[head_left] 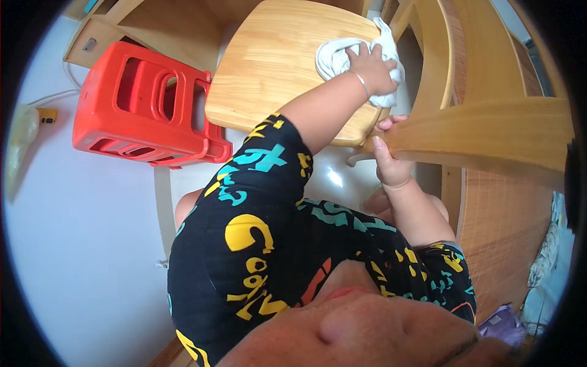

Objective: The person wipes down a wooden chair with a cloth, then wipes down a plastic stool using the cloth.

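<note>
A light wooden chair seat [275, 55] fills the upper middle of the view. On its far right part lies a bunched white cloth [335, 56]. My left hand [374, 72] presses down on this cloth with curved, spread fingers, the folds gathered around them. Below it, my right hand [394, 162] grips a curved wooden bar [477, 131] beside the seat's near right corner. Its thumb lies on the near side, and fingertips show on the far side.
A red plastic stool [140, 107] lies on its side left of the seat. Wooden furniture with a drawer [92, 46] stands behind it. Wooden panels [504, 226] run along the right, with a purple packet [504, 324] at lower right. A white wall is at left.
</note>
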A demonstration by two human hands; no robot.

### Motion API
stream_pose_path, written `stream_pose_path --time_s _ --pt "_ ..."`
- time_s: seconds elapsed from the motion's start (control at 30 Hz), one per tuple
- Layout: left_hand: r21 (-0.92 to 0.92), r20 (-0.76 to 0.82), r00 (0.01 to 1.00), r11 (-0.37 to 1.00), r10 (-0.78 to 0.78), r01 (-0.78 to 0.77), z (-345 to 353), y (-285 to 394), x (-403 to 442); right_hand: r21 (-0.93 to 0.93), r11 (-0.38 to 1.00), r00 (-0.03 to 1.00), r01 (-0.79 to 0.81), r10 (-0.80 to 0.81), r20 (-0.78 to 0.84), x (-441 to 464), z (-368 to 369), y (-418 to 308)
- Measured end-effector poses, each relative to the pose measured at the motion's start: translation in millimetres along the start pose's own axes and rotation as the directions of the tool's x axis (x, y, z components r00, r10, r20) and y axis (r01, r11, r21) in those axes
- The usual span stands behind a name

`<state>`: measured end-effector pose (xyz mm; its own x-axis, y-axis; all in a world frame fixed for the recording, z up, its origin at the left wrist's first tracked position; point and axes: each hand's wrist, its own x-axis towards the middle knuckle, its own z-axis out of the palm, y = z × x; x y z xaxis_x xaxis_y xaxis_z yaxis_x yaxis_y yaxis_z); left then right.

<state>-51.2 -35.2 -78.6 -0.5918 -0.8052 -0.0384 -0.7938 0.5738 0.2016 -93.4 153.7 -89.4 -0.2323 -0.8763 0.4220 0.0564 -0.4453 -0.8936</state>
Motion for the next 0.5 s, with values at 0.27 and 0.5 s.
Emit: stream_pose_path --time_s 0.27,0.5 --pt "-0.014 0.012 0.990 0.990 -0.140 0.140 -10 1 45 0.066 0.997 0.998 0.032 -0.035 0.047 9 -7 2" --pt "-0.068 -0.025 0.992 0.990 -0.126 0.124 -12 -3 15 -0.012 0.997 0.997 0.074 -0.074 0.009 13 -3 -4"
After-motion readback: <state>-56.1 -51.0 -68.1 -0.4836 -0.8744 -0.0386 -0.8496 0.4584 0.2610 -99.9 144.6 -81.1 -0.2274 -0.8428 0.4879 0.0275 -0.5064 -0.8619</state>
